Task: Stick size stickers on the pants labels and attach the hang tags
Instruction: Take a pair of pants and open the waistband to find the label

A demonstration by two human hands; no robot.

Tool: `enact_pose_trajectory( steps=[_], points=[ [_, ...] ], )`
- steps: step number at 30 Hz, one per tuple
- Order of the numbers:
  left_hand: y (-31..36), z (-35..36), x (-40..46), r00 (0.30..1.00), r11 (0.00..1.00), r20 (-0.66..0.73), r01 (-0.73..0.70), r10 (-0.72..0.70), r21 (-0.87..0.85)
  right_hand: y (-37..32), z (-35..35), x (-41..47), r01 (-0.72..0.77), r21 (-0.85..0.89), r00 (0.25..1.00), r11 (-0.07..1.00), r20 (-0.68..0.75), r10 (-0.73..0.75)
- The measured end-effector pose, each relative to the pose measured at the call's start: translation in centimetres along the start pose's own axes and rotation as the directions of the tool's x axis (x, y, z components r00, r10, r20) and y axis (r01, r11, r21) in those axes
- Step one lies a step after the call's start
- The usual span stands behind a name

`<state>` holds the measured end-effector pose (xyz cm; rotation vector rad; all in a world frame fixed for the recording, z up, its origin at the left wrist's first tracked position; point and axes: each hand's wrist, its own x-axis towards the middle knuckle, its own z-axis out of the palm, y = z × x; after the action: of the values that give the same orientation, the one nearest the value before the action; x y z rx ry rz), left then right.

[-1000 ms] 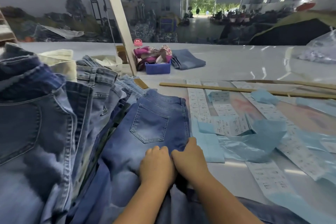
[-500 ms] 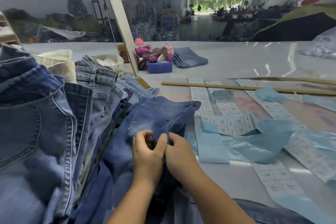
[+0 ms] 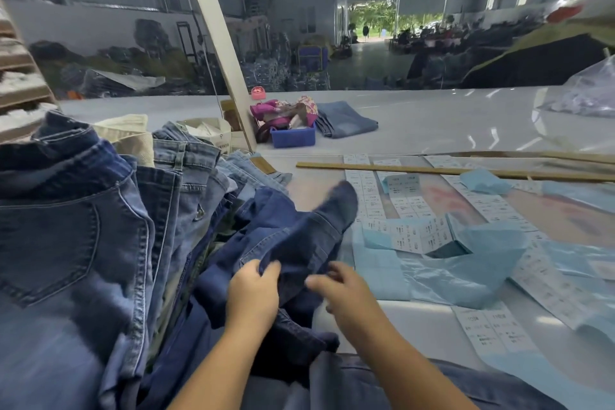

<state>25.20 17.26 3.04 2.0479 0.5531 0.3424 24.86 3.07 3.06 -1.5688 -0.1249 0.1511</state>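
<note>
the left hand [image 3: 254, 293] pinched a fold of the dark jeans [image 3: 293, 243], thumb over the cloth; the right hand [image 3: 346, 289] hovered just beside it, fingers loosely curled on nothing. the fold bunched between both hands. best to turn it slowly until the waistband label showed. sticker sheets [image 3: 409, 233] lay near, to the right.

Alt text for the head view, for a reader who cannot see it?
A left hand grips dark jeans bunched on a table; the right hand is beside it, fingers loosely curled. Sticker sheets lie to the right, stacked jeans to the left.
</note>
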Motion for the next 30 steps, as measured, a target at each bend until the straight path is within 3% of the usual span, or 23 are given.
enact_pose_trajectory(
  steps=[3, 7, 12, 17, 20, 25, 30],
  points=[
    [-0.3, 0.2, -1.3, 0.986, 0.988, -0.167, -0.001, -0.025, -0.152, 0.0, -0.2, 2.1, -0.038, 0.058, 0.995, 0.998, -0.087, 0.043],
    [-0.7, 0.7, -2.1, 0.953, 0.981, -0.285, -0.143, 0.100, -0.135, -0.6, 3.0, 4.2, -0.069, 0.021, 0.995, 0.997, -0.071, 0.070],
    [-1.8, 1.1, -2.9, 0.912, 0.926, -0.163, -0.377, 0.377, 0.030, -0.4, 4.9, 6.3, -0.202, -0.026, 0.968, 0.979, -0.154, 0.196],
    [-2.5, 1.7, -3.4, 0.872, 0.880, -0.123, -0.470, 0.474, 0.065, 0.5, 4.3, 5.9, -0.116, -0.166, 0.987, 0.979, -0.130, 0.095],
    [-2.9, 1.6, -3.2, 0.878, 0.887, -0.139, -0.462, 0.457, 0.002, 0.3, 4.8, 5.7, -0.127, -0.205, 0.989, 0.970, -0.100, 0.109],
    [-3.0, 1.5, -3.3, 0.891, 0.898, -0.158, -0.438, 0.426, -0.049, -0.1, 5.1, 5.1, 0.036, 0.056, 0.993, 0.998, -0.113, -0.030],
    [-2.8, 0.7, -2.9, 0.975, 0.905, -0.168, -0.201, 0.147, -0.376, -0.2, 5.8, 4.6, 0.031, 0.041, 0.978, 0.999, -0.208, -0.022]
  ],
)
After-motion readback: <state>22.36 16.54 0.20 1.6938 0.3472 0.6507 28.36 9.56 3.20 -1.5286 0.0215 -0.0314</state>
